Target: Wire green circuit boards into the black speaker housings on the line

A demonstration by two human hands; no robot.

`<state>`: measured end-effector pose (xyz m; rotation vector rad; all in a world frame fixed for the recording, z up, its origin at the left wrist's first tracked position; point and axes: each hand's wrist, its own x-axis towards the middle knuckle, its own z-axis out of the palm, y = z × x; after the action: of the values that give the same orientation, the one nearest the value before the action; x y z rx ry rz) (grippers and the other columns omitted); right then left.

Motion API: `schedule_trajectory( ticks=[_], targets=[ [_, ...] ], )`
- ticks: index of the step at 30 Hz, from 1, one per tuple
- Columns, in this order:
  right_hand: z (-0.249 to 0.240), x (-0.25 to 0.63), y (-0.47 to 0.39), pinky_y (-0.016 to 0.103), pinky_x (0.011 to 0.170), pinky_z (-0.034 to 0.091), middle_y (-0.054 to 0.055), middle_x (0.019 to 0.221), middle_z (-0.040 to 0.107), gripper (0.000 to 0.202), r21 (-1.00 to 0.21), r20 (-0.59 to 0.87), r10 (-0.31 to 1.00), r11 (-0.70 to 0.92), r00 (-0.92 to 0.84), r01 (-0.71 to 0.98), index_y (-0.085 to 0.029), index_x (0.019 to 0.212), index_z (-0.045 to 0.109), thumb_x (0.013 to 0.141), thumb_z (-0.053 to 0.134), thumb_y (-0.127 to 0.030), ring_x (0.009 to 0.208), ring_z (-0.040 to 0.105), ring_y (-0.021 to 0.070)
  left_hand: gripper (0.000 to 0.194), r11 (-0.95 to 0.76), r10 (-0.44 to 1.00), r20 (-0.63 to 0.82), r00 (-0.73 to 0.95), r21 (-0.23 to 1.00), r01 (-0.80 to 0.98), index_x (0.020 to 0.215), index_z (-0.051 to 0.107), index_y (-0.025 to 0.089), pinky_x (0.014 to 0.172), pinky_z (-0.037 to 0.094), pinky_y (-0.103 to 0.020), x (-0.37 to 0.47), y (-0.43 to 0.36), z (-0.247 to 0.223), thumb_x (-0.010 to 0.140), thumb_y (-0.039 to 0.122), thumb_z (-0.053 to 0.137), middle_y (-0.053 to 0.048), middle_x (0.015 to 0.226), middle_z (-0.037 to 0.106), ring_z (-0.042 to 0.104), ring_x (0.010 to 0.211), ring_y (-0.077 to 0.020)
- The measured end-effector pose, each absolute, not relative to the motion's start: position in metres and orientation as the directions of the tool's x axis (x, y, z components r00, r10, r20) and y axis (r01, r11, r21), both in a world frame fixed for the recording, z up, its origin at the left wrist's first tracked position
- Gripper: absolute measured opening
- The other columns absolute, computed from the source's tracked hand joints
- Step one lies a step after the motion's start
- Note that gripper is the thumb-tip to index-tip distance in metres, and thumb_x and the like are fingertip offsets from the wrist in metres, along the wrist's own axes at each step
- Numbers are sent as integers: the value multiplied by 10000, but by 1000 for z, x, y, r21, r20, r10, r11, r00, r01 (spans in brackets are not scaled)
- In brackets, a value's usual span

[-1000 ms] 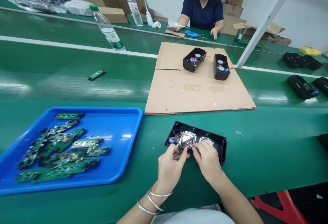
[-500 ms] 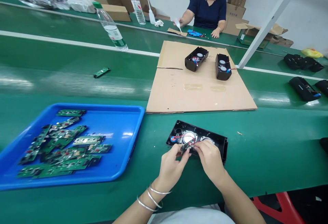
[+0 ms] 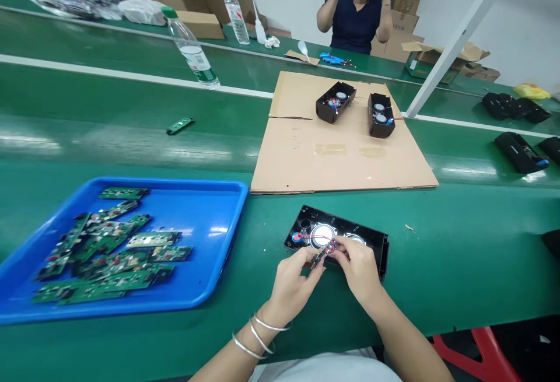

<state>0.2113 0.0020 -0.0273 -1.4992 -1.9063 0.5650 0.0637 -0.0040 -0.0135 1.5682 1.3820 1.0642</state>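
A black speaker housing with two round silver-rimmed speakers lies on the green table in front of me. Over its near edge, my left hand pinches a small circuit board between thumb and fingers, tilted up. My right hand is closed at the board's right end, its fingertips on the thin red and black wires. These wires run left to a blue and red round part in the housing. The exact contact between wires and board is too small to tell.
A blue tray of several green circuit boards stands at the left. Beyond the housing, a cardboard sheet bears two open black housings. A loose board and a bottle are further left. Across the table sits a person.
The board in my left hand has tilted, and the wires by my right fingertips now form a loop. The person opposite has put down the white bottle and raised both hands beside the head.
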Motion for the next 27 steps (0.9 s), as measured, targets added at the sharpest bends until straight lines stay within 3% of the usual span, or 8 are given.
schedule_trajectory(
  ticks=[5,8,11,14,16,19,23,27],
  targets=[
    [-14,228,-2,326,622,537,48,823,672,348,-657,177,970,242,-166,714,-188,1123,583,785,651,-234,647,622,190,156,-84,995,100,-23,919,386,617,492,212,512,527,-217,67,-7,-14,749,288,526,26,551,613,617,498,-138],
    [-2,258,-5,397,796,524,86,1065,627,537,-611,223,971,207,-85,764,-223,1224,507,734,708,-306,932,605,253,135,-73,992,109,-67,911,407,629,500,211,528,530,-219,66,-8,-11,737,283,538,21,571,624,617,504,-138],
    [6,284,-8,521,981,395,122,1359,427,884,-532,196,978,163,-66,831,-250,1406,250,683,745,-371,1265,372,329,106,-63,992,103,-76,910,411,665,526,209,522,534,-207,63,-8,-7,738,284,542,11,619,656,648,536,-145],
    [6,288,-9,572,1038,292,155,1485,183,1242,-484,78,981,195,-180,853,-246,1441,-95,593,794,-427,1353,164,357,105,-51,996,79,-50,904,425,693,556,209,491,532,-199,59,-6,-1,742,301,546,6,635,676,664,545,-155],
    [4,281,-9,579,1056,250,179,1488,147,1366,-470,39,958,268,-284,841,-223,1415,-201,535,820,-445,1357,137,358,122,-65,998,68,10,886,459,712,593,213,531,551,-216,53,-6,1,745,321,547,2,638,690,668,561,-164],
    [-2,270,-7,607,1071,172,203,1454,232,1390,-439,37,924,358,-381,824,-189,1409,-212,518,834,-392,1341,209,358,136,-154,983,80,162,842,517,705,634,226,630,573,-254,37,-3,2,732,345,572,-30,760,735,692,665,-194],
    [-11,268,-8,639,1057,160,179,1321,419,1192,-453,111,919,386,-378,804,-169,1433,-85,591,752,-281,1233,388,337,148,-284,902,29,431,791,542,811,693,272,755,562,-286,12,4,10,680,307,634,-34,960,734,697,855,-232],
    [-17,290,-19,618,1048,209,162,1297,435,1037,-487,236,916,401,-325,776,-158,1418,72,599,698,-276,1204,405,335,178,-270,846,-96,524,770,578,822,712,306,693,574,-270,-2,24,35,666,379,667,-20,856,749,709,767,-227]
  ],
)
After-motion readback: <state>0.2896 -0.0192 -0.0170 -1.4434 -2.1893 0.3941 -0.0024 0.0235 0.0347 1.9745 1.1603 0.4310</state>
